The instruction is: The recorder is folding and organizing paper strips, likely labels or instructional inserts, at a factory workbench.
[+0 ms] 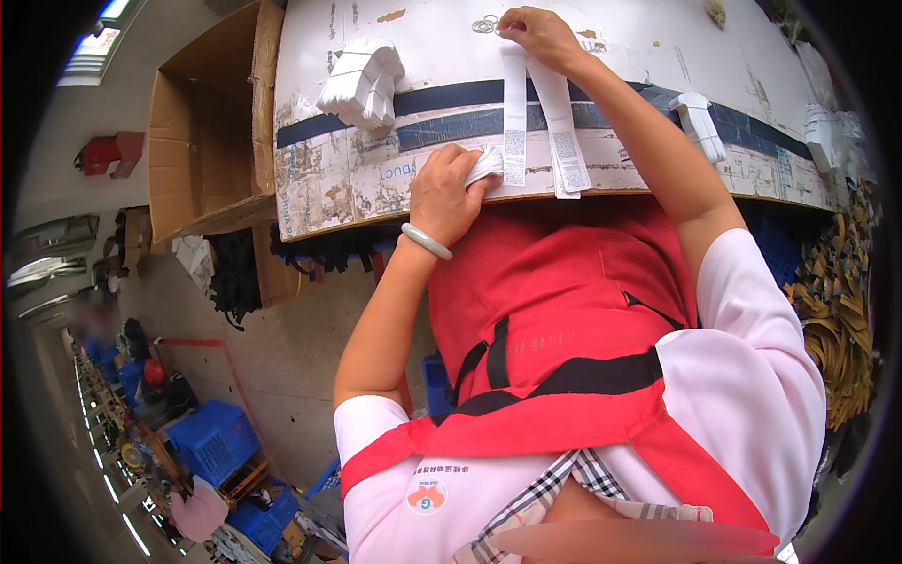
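Note:
My left hand (446, 193) is closed round a small bundle of white label strips (486, 164) at the table's near edge. My right hand (540, 36) reaches farther across the table, its fingertips pinched together at the edge of a little pile of pale rubber bands (483, 24). Below that hand lie a printed white label strip (515, 117) and a few overlapping label strips (564, 141), their near ends hanging slightly over the edge. To the left stands a thick banded stack of white labels (362, 83). A smaller white bundle (699, 127) lies to the right.
The worn white tabletop (432, 47) has dark blue tape across it. An open cardboard box (211, 122) adjoins its left side. More white bundles (822, 136) sit at the far right, above hanging brown strips (841, 320). Blue crates (214, 442) stand on the floor at left.

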### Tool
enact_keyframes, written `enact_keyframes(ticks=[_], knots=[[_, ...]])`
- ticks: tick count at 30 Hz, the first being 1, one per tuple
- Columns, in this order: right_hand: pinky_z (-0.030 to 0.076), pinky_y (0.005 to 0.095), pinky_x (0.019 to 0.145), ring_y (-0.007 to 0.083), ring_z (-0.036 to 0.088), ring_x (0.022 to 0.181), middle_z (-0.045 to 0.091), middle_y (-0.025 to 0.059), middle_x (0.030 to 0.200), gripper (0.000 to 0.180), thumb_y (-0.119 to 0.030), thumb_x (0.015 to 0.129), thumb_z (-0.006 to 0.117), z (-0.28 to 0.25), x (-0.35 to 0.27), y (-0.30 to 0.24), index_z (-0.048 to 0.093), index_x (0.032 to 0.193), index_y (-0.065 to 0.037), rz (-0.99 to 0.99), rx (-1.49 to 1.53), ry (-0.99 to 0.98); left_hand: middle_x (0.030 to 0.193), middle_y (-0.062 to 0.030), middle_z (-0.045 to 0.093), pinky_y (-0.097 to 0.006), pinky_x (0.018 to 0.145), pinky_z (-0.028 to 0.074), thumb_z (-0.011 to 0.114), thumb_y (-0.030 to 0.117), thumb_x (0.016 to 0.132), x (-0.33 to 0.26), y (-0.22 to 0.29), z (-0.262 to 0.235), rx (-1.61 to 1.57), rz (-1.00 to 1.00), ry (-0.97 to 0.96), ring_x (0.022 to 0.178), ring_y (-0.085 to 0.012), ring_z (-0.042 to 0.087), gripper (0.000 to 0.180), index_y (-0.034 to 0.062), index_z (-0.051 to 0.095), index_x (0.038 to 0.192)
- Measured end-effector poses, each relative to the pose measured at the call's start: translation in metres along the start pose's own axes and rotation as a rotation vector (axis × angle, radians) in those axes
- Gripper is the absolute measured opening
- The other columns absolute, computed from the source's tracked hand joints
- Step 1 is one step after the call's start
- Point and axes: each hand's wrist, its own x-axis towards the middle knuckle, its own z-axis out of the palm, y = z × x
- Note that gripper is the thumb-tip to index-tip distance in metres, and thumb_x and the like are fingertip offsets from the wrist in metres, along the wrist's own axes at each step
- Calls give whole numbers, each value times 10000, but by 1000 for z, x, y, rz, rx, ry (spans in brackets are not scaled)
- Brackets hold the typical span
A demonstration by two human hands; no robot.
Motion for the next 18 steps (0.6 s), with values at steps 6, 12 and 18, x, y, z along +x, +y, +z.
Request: enact_keyframes(ticks=[6, 12, 18], knots=[[499, 438, 850, 370, 629, 950, 652, 204, 979, 180, -173, 867, 618, 12, 18, -16, 695, 922, -20, 132, -208, -104, 894, -126, 635, -377, 753, 502, 754, 174, 772, 1, -13, -6, -232, -102, 46, 847, -319, 624, 279, 17, 703, 997], [483, 438, 843, 377, 611, 975, 642, 214, 1018, 221, -203, 870, 660, -3, 8, -47, 657, 947, 4, -47, -45, -48, 991, -94, 625, -305, 769, 504, 765, 136, 788, 0, -28, -15, -473, -219, 56, 877, -222, 633, 280, 25, 710, 1039], [424, 221, 717, 60, 497, 784, 553, -15, 824, 173, -195, 937, 630, -7, -80, -124, 614, 963, -25, 45, 559, -426, 1364, -77, 482, -267, 849, 508, 738, 86, 845, -2, -20, -20, -1034, -282, 105, 1016, -147, 612, 293, -10, 692, 1118]])
